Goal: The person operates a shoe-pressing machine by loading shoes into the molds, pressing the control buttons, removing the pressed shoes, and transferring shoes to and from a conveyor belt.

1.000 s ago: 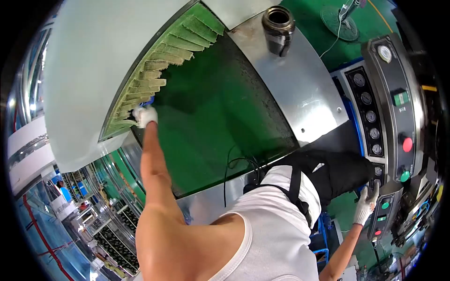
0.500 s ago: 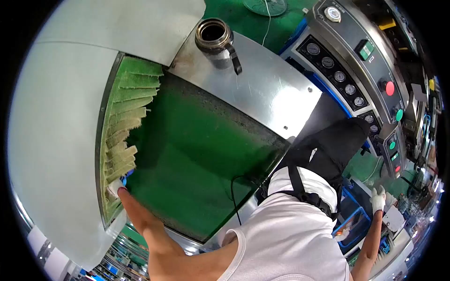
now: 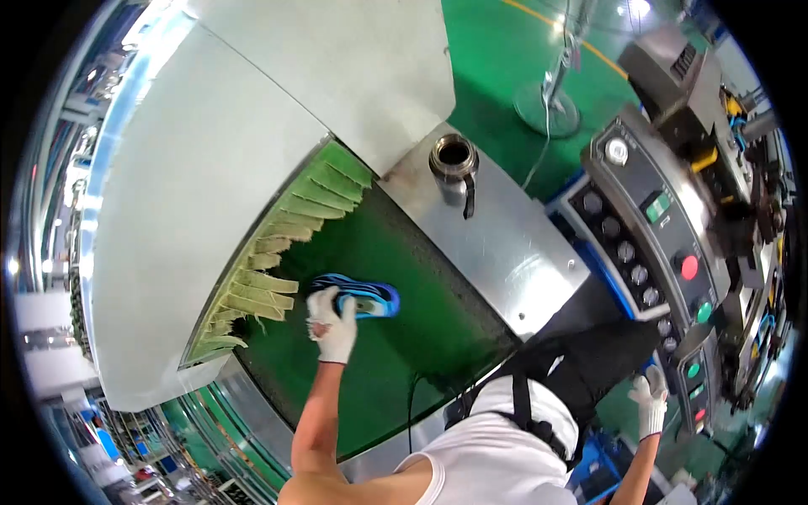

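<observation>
Shoe [image 3: 370, 296] in my left hand [image 3: 334, 326], over the belt [image 3: 421, 345] | strip curtain [image 3: 307, 206] left of it | flask [image 3: 454, 172] on the ledge [image 3: 505, 244] (right of the belt) | control panel [image 3: 661, 231] farther right

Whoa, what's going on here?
A person's gloved left hand is holding a blue shoe over a green surface, by some green flaps. I can't tell whether the shoe touches the surface. The gloved right hand is out by a button panel, with nothing in it that I can see. A bottle stands on the metal ledge.
</observation>
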A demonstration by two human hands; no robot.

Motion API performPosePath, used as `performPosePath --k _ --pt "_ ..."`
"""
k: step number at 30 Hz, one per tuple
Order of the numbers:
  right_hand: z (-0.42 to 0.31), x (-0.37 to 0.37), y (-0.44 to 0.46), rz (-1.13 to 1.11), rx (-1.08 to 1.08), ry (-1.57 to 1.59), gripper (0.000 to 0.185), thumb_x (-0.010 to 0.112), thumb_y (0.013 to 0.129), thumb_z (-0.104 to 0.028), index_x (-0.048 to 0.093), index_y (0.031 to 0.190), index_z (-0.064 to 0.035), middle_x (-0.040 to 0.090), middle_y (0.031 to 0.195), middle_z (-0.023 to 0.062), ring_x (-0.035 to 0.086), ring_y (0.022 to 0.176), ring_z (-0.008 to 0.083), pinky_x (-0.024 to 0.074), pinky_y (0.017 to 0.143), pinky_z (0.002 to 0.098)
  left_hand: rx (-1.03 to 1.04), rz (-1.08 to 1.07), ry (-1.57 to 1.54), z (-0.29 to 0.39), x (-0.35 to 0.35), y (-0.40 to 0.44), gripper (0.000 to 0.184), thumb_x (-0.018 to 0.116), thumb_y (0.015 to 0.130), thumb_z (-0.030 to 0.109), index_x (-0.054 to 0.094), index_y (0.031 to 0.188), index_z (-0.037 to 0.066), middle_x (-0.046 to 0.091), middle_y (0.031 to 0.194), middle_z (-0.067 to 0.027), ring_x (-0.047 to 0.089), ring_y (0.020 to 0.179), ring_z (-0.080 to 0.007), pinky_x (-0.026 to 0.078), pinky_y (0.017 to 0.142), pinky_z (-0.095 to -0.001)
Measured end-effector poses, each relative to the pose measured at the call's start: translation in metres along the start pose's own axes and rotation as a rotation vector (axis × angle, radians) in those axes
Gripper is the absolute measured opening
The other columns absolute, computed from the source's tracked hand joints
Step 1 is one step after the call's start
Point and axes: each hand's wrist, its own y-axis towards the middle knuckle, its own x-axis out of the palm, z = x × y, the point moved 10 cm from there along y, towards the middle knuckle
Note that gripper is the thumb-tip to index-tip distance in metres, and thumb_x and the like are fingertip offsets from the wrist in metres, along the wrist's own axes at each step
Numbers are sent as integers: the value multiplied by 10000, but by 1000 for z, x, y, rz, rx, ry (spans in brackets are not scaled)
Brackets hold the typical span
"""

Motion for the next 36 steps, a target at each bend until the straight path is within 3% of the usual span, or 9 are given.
performPosePath --k 8,12,15,17,20,23,29,30,36 --pt "-246 201 -117 -595 -742 -137 870 824 853 -348 435 1551 -4 522 1508 283 545 1383 368 441 1133 519 324 -204 -268 160 31 7 189 715 892 127 719 1065 51 650 1066 -175 647 1034 -368 534 905 -457" --pt "-261 241 -147 -232 -1221 -730 852 836 786 -309 477 1479 34 548 1474 271 558 1351 398 451 1125 452 511 -438 -510 331 20 -22 237 719 877 138 709 1107 83 641 1042 -148 646 1024 -348 536 888 -447" --pt "-263 156 -121 -168 -906 -394 547 803 763 -154 602 1261 -53 729 1087 154 726 1025 339 572 884 430 736 -615 -752 450 17 -53 240 716 886 159 704 1116 91 624 1046 -136 653 968 -349 543 854 -438" --pt "-244 80 -124 36 -1049 -137 461 804 780 -172 632 1183 -28 725 1109 187 730 986 380 580 840 466 944 -738 -802 531 5 -80 267 717 903 202 691 1142 85 630 1082 -139 661 982 -358 545 858 -444" --pt "-121 1 -92 -16 -445 -82 514 833 821 -260 628 1215 -1 730 1074 206 726 955 413 563 845 480 1299 -787 -1072 625 -15 -146 396 727 924 303 652 1224 54 639 1251 -179 642 1153 -404 527 967 -467" --pt "-8 -52 -134 202 -203 533 627 823 826 -181 599 1382 1 719 1170 135 698 966 232 562 844 413 1551 -669 -1102 707 -76 -165 549 797 879 273 600 1320 10 599 1364 -231 581 1277 -435 475 1073 -499" --pt "79 -39 -165 304 -425 1784 773 728 869 -87 399 1568 -54 631 1375 128 679 1166 269 578 1008 407 1552 -640 -964 842 -20 -156 599 790 873 138 556 1404 -10 601 1371 -206 618 1265 -335 505 1073 -435" --pt "130 -11 -155 340 -118 1948 742 746 924 -206 397 1563 -64 627 1396 132 667 1215 300 577 1042 466 1505 -702 -932 874 -6 -160 588 779 891 142 553 1412 -9 602 1375 -202 634 1246 -305 514 1064 -411" --pt "187 -65 -152 663 -169 1638 950 867 835 -439 407 1543 -4 611 1417 139 651 1237 275 549 1061 426 1399 -757 -696 1070 125 -231 773 765 906 378 473 1516 4 570 1466 -224 571 1344 -364 433 1153 -413"
